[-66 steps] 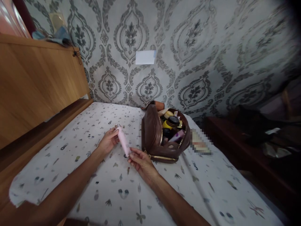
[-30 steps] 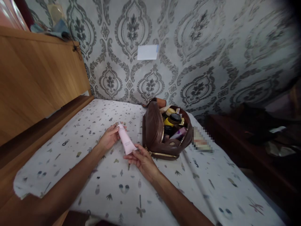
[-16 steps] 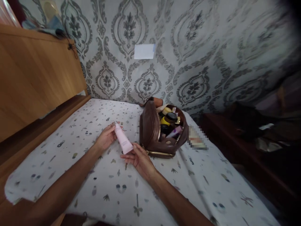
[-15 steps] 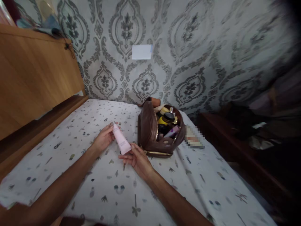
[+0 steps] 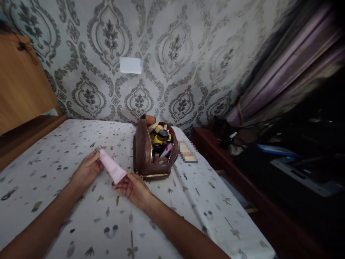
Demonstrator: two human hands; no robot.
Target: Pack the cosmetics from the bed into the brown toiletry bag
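A pale pink squeeze tube [image 5: 111, 166] is held slantwise above the patterned sheet. My left hand [image 5: 87, 167] grips it by the silvery cap end, fingers closed round it. At its wide flat end, my right hand [image 5: 134, 187] pinches the corner between thumb and fingers. Small print on the tube is too blurred to read. Just right of the tube stands a brown toiletry bag [image 5: 142, 144], unzipped at the top. Inside it are a yellow jar with a black lid [image 5: 162, 135], a purple-and-white tube [image 5: 166, 150] and several other small items.
A blurred-out flat card [image 5: 188, 153] lies right of the bag. The white printed sheet [image 5: 107, 233] covers the surface up to the papered wall. Wooden furniture [image 5: 24, 79] stands left; a dark red ledge [image 5: 215, 163] and dark clutter lie right.
My view has turned to the right, so the bag, tube and hands appear further left. Both hands keep their hold on the pink tube.
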